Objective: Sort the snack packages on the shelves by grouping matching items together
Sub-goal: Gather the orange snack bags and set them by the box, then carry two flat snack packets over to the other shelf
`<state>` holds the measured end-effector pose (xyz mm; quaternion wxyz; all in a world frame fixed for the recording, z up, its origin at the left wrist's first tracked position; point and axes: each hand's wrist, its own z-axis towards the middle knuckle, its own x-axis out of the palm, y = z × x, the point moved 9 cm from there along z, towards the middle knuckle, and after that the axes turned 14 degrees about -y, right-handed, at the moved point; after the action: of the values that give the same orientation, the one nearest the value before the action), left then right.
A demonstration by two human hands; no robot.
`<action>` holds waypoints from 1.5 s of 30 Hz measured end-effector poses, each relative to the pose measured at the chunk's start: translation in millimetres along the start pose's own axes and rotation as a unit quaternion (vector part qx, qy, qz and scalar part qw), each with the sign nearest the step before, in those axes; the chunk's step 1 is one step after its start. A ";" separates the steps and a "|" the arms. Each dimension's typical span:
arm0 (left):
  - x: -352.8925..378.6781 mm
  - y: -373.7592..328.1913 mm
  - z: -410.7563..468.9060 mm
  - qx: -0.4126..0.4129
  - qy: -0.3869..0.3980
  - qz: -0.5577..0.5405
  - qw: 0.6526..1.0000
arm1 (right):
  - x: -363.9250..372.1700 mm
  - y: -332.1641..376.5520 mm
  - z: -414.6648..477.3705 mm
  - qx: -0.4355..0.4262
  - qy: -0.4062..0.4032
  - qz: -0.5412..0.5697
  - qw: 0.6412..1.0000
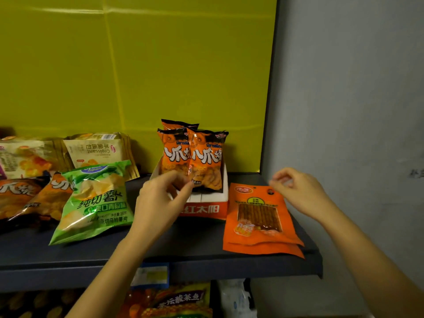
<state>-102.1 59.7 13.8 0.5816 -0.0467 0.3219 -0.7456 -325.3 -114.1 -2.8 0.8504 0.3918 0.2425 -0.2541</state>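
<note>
Far left of the left hand, two orange-and-black snack bags (29,198) lie flat on the dark shelf (183,244), with pale croissant packs (96,150) behind them against the yellow back panel (137,65). Just left of the left hand, a green chip bag (96,203) lies tilted, overlapping the nearer orange-and-black bag. Left hand (160,200): reaching forward, thumb and fingertips (187,188) at the lower edge of the front-left bag of the upright orange snack bags (195,157); contact is there, but a firm pinch cannot be confirmed. Those upright bags, three visible, stand in a white-and-red carton (206,208) directly ahead of the left hand. Between the two hands, flat orange pouches (261,216) lie stacked on the shelf, touching the carton's right side, their near corners at the shelf's front edge. Right hand (300,193): hovering above the pouches' far right corner, fingers loosely curled, holding nothing, not touching the pouch. Right of the right hand, a grey wall (355,111). Below the left forearm, a price label (151,275) on the shelf edge, more snack packs (179,301) on the lower level.
</note>
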 end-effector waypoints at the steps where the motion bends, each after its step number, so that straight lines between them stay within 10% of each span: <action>1: 5.6 1.6 -10.4 -0.015 0.029 0.006 0.999 | -1.6 -13.5 -8.6 0.016 0.021 -0.017 0.999; 14: 62.6 -13.0 -80.3 -0.057 0.180 0.137 0.972 | 11.0 -53.7 -51.6 0.097 0.122 -0.063 0.986; 34: 104.8 -38.0 -91.3 -0.186 0.229 0.058 0.954 | 6.9 -92.5 -66.7 0.219 0.149 0.251 0.931; 45: 136.7 -62.4 -105.8 -0.412 0.289 -0.245 0.829 | -16.1 -105.3 -78.0 0.197 0.081 0.296 0.931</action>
<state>-245.0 -10.7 -78.0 0.1873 -0.1418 0.7305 -0.6412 -419.6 -107.9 -95.0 0.7706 0.6243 0.1284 -0.0010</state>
